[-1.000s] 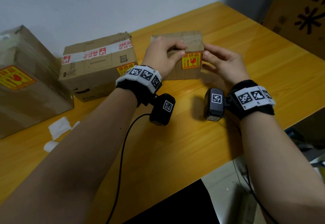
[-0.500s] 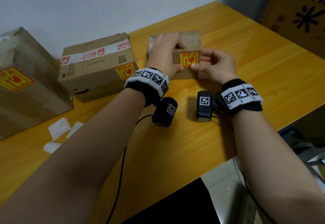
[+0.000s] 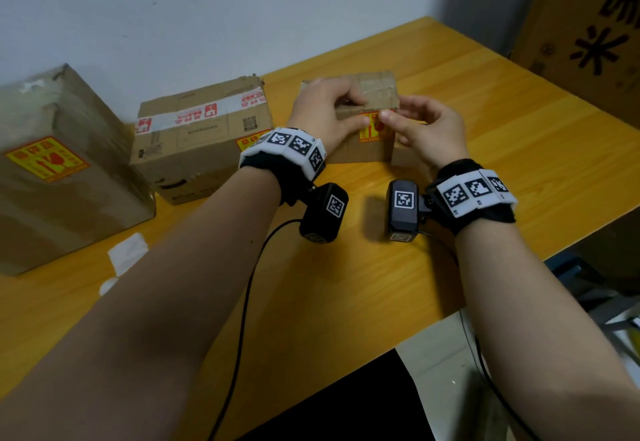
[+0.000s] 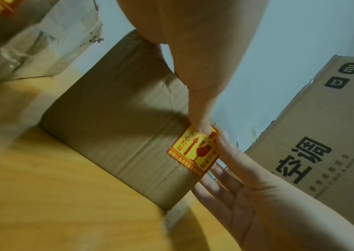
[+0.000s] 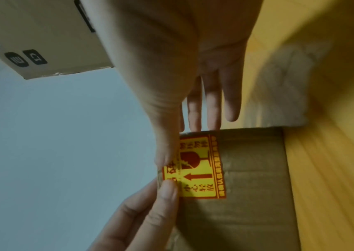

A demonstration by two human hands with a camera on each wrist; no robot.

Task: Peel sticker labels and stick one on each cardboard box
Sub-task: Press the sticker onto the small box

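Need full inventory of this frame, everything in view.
small cardboard box: 1, brown, table centre, under both hands
medium cardboard box: 1, brown, white tape, left of it
large cardboard box: 1, brown, far left
sticker labels: 3, yellow-red, one per box
paper scraps: 2 visible, white, beside large box
printed carton: 1, brown, far right
table: 1, yellow wood
wrist cameras: 2, black, under wrists
left hand: grips small box, thumb on sticker
right hand: thumb on sticker, fingers straight beside box

The small box (image 3: 363,153) is creased matt brown cardboard, its yellow label (image 5: 199,169) smooth and slightly glossy, the table (image 3: 346,284) smooth orange wood grain.
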